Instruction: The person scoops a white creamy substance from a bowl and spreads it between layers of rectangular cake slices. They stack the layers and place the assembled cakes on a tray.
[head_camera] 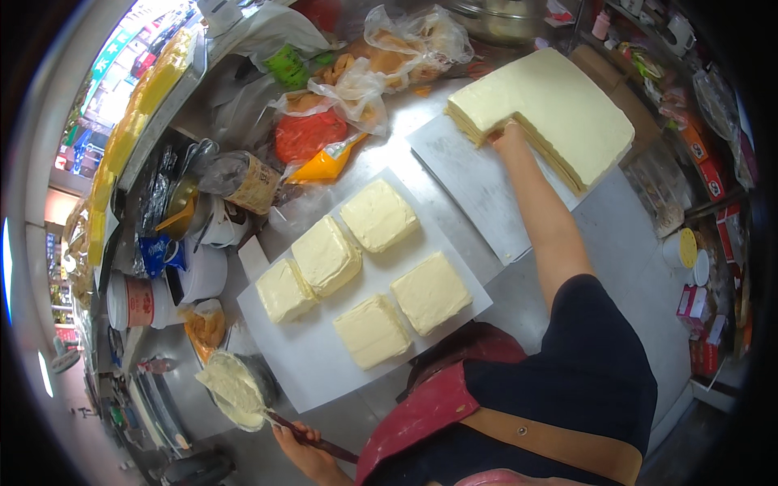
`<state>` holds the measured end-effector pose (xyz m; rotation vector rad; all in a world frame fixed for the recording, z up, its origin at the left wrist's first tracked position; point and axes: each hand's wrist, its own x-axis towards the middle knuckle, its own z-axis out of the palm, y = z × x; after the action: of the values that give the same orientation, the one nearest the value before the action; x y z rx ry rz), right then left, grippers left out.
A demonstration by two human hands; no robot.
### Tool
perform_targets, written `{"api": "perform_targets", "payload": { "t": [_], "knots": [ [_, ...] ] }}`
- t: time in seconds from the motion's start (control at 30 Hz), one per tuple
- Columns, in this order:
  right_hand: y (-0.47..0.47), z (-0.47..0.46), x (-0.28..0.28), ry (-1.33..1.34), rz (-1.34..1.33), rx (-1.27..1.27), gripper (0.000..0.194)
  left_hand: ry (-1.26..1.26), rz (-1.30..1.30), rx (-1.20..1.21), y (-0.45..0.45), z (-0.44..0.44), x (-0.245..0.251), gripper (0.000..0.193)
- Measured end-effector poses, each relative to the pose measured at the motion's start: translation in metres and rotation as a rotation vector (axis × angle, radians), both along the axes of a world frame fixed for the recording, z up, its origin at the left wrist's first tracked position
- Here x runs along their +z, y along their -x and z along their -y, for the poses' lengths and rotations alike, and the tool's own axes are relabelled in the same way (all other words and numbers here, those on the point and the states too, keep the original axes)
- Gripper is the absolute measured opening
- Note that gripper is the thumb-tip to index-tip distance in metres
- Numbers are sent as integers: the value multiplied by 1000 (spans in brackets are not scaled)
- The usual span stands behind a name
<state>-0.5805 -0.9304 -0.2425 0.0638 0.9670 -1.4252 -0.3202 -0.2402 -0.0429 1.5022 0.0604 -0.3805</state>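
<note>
My left hand (307, 452) grips the dark reddish-brown handle (325, 448) of a utensil, whose far end meets the rim of a metal bowl (261, 376). Pale cream (228, 386) is heaped in that bowl. Stretched far forward, my right hand (507, 133) is at the cut inner corner of a large layered sheet cake (547, 103) covered in pale cream. The cake hides its fingertips, so their grip cannot be seen. Several cream-coated square cake pieces (377, 215) sit on a white sheet (292, 376) between my hands.
The cake rests on a white board (462, 188) on the metal table. Plastic bags (419, 42), an orange piping bag (328, 164) and a red bundle (310, 135) crowd the far side. White tubs (200, 273) stand at left. Shelves with packets (699, 152) line the right.
</note>
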Motion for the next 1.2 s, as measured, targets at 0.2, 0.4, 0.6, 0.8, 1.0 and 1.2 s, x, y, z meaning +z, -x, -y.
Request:
{"api": "perform_targets", "payload": {
  "t": [0.2,0.4,0.6,0.8,1.0,1.2],
  "knots": [
    [-4,2,8,-83,32,-20,49,22,8,31,29,11,0,30],
    [-5,19,-10,-52,-92,14,39,49,19,41,38,24,3,31],
    [-14,14,-11,85,-106,-32,63,44,4,0,42,37,4,31],
    [-13,0,-1,93,-2,-21,61,19,0,-19,48,44,5,31],
    [-15,2,5,157,-12,73,62,23,16,-38,49,41,9,31],
    [-27,0,-9,326,15,136,55,9,13,35,53,37,14,28]
  ]
}}
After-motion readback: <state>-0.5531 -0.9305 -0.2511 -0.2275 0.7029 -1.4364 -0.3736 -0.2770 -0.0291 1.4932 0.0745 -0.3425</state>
